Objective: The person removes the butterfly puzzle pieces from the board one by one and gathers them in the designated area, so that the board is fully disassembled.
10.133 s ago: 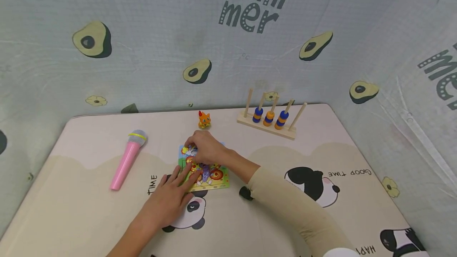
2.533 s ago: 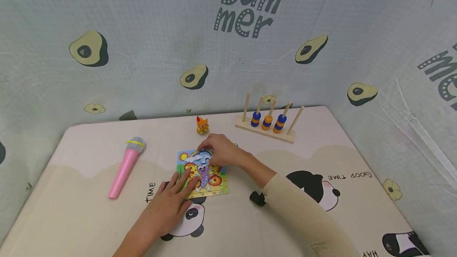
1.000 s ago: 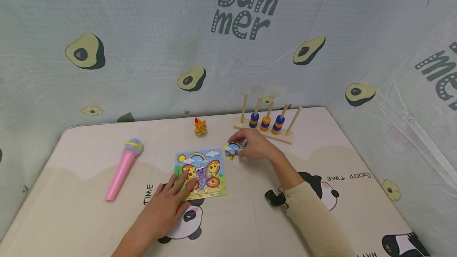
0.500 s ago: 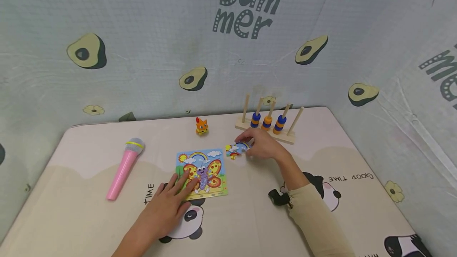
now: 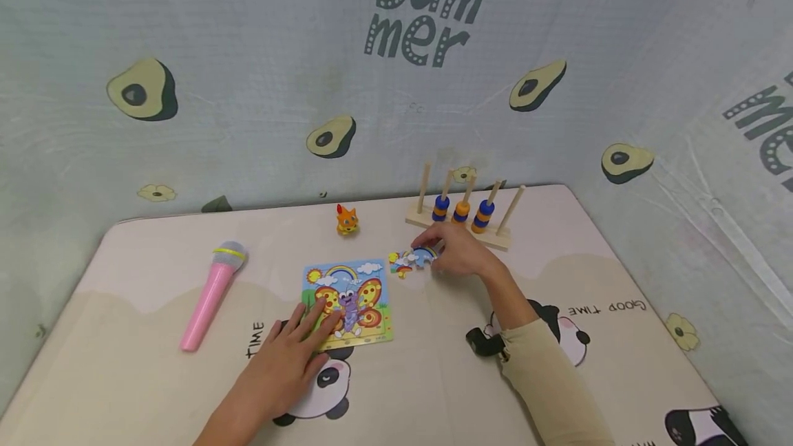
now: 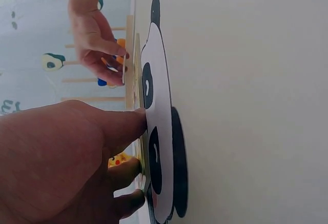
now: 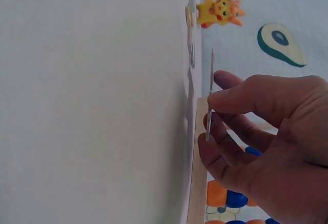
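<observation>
Left hand (image 5: 290, 358), lower left of centre: fingers straight, resting on butterfly board (image 5: 379, 333), just below centre. Loose puzzle pieces (image 5: 397, 263) right of it. Right hand (image 5: 457, 250) pinches rainbow piece (image 5: 424, 255). Beyond, peg stand (image 5: 416, 215): beads (image 5: 486, 212) on three of five pegs (image 5: 511, 208).

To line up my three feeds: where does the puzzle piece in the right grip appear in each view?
Head: the puzzle piece is just right of centre, showing its rainbow, pinched in the right grip.
Left wrist: upper left, a thin pale strip seen edge-on.
Right wrist: right of centre, again edge-on.
Shared landmark: the bead stand, beyond the piece in the head view and partly visible in both wrist views.
</observation>
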The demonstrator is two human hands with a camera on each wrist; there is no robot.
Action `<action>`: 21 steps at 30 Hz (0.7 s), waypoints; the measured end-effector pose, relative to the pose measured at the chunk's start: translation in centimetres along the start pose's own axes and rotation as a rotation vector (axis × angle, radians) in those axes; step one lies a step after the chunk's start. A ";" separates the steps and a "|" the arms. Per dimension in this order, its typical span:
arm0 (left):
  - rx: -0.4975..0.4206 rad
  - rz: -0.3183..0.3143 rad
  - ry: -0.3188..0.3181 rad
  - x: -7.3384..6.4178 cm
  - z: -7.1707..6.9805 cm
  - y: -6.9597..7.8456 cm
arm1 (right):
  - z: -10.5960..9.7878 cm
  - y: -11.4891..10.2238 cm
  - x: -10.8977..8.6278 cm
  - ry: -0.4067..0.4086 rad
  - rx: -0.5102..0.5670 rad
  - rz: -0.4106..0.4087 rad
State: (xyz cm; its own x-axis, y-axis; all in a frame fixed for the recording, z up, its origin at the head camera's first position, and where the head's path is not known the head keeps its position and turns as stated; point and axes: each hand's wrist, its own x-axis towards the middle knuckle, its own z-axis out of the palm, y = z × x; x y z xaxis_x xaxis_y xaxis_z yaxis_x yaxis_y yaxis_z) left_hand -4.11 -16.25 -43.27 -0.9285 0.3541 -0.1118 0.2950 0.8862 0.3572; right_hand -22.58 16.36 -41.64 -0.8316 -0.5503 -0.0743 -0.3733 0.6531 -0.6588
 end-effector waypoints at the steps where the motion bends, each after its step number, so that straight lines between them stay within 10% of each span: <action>1: 0.000 0.000 -0.001 0.0 0.0 0.0 | 0.0 0.0 0.0 -0.002 0.002 0.000; 21: 0.018 -0.005 0.003 0.1 0.2 0.0 | 0.1 0.6 -0.1 0.029 -0.056 0.017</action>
State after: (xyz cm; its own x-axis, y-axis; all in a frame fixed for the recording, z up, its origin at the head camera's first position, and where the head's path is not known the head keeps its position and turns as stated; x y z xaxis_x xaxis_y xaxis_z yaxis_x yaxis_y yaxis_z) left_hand -4.13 -16.17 -43.48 -0.9305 0.3490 -0.1110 0.2943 0.8931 0.3402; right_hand -22.67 16.74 -42.15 -0.8490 -0.5245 -0.0630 -0.3810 0.6905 -0.6149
